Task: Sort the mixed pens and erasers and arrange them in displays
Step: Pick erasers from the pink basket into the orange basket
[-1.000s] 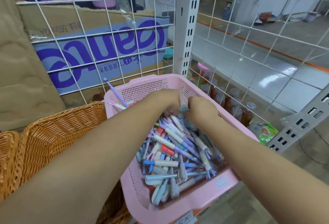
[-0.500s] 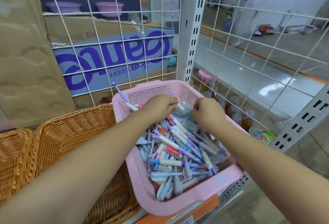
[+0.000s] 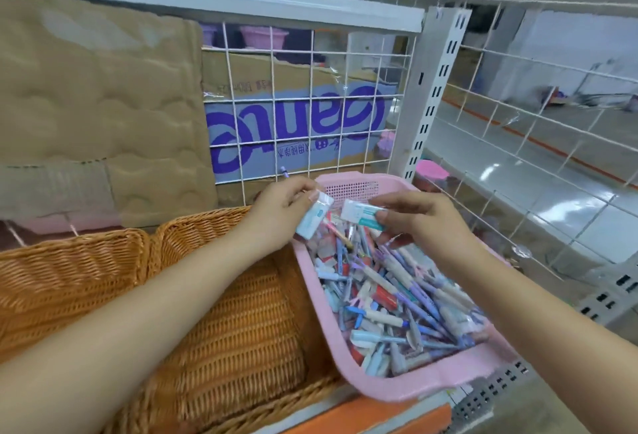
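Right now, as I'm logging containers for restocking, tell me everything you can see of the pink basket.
The pink basket is rectangular plastic with rounded corners, a smooth rim and finely perforated walls. It sits on the shelf, its left side against the wicker basket, and is filled with jumbled pens and erasers. Above its far end the left hand pinches one eraser, the right hand another.

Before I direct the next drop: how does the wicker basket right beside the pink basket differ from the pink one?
The wicker basket is woven and orange-brown; the pink basket is plastic with perforated walls. The wicker basket's visible inside is bare; the pink basket is heaped with mixed pens and erasers. Both are open-topped and sit side by side on the shelf. The left hand pinches a wrapped eraser; the right hand pinches another.
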